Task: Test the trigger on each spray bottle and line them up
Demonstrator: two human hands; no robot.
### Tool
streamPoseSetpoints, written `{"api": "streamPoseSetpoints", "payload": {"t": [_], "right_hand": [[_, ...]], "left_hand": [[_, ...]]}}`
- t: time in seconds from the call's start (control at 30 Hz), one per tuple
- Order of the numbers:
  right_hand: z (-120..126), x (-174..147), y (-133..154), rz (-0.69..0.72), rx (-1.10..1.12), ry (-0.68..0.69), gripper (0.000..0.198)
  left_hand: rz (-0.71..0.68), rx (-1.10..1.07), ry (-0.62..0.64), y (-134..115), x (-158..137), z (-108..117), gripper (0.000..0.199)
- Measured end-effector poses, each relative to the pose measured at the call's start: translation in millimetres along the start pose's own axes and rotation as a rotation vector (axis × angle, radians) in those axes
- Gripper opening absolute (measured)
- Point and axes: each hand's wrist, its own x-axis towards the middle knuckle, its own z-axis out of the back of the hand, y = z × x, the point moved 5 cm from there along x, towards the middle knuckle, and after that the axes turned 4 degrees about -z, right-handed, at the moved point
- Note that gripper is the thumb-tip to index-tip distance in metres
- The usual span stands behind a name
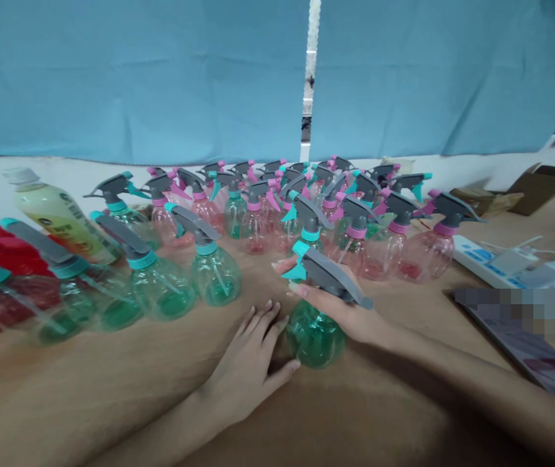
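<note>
A round green spray bottle [316,334] with a grey and turquoise trigger head stands upright, slightly tilted, at the middle front of the table. My right hand [340,311] is wrapped round its neck just under the head, fingers at the trigger side. To the left of it, my left hand [253,357] lies open and low on the table, fingers apart and holding nothing. Its thumb points at the bottle's base; whether it touches cannot be told. The nearest other green spray bottle [216,275] stands just beyond my left hand.
Several green and pink spray bottles [257,230] crowd the back of the wooden table [170,363]. A labelled drink bottle [61,217] and red plastic [10,243] are left. Right: a power strip [482,263], a dark phone-like device [515,344] and a cardboard box [543,185].
</note>
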Motion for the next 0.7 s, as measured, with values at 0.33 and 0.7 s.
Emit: {"api": "streamPoseSetpoints", "payload": {"t": [0.33, 0.7], "right_hand": [[1.1, 3.6, 6.4, 0.044, -0.072, -0.008, 0.008], [2.3, 1.5, 5.2, 0.019, -0.158, -0.079, 0.028]], "left_hand": [[0.010, -0.002, 0.009, 0.0, 1.1, -0.3, 0.058], [-0.003, 0.025, -0.003, 0.3, 0.0, -0.9, 0.059]]}}
